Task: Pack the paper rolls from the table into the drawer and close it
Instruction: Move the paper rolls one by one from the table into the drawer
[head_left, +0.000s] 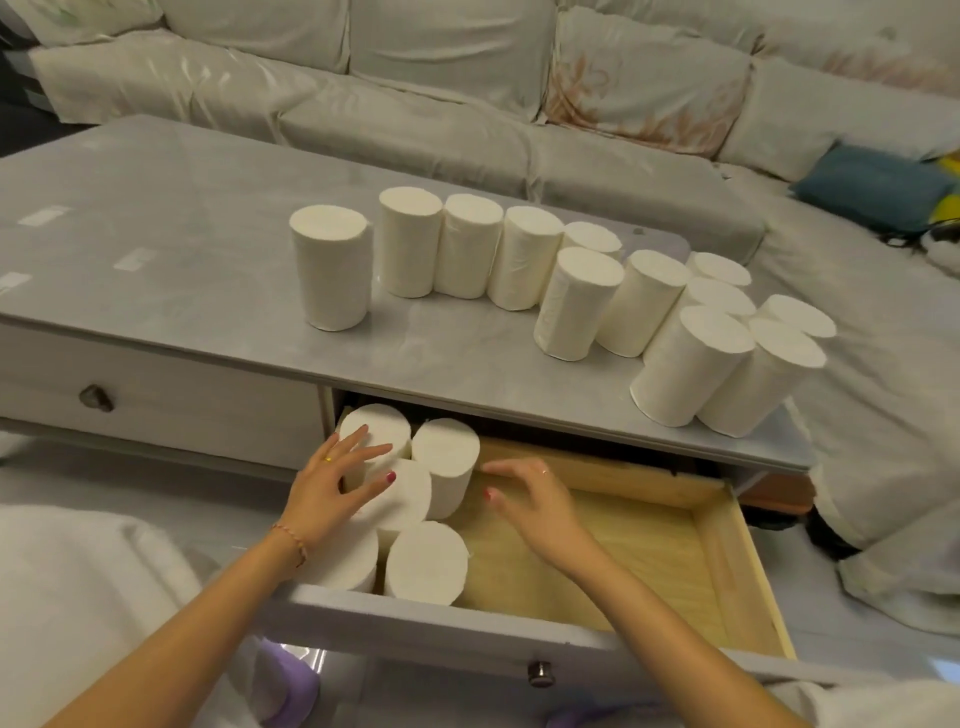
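Open drawer (737, 561) pulled out from under the grey table (208, 270), wooden inside, grey front with a small metal knob (540, 673). Five paper rolls (426, 561) upright in its left end, packed touching one another; right part of the wooden floor bare. Left hand (332, 483) resting on the rolls at the back left, fingers spread and straight, thumb against the middle roll, gripping nothing. Right hand (530, 493) just right of the group, fingers loose and lightly bent, fingertips near the side of the back right roll (447, 462); contact hard to tell. On the tabletop, a dozen or so more rolls upright: one alone (332, 267) towards the left, the rest (623, 301) in a curving cluster running to the right edge, mostly touching. Closed drawer with a dark knob (96, 398) to the left. Covered sofa (467, 78) behind the table.
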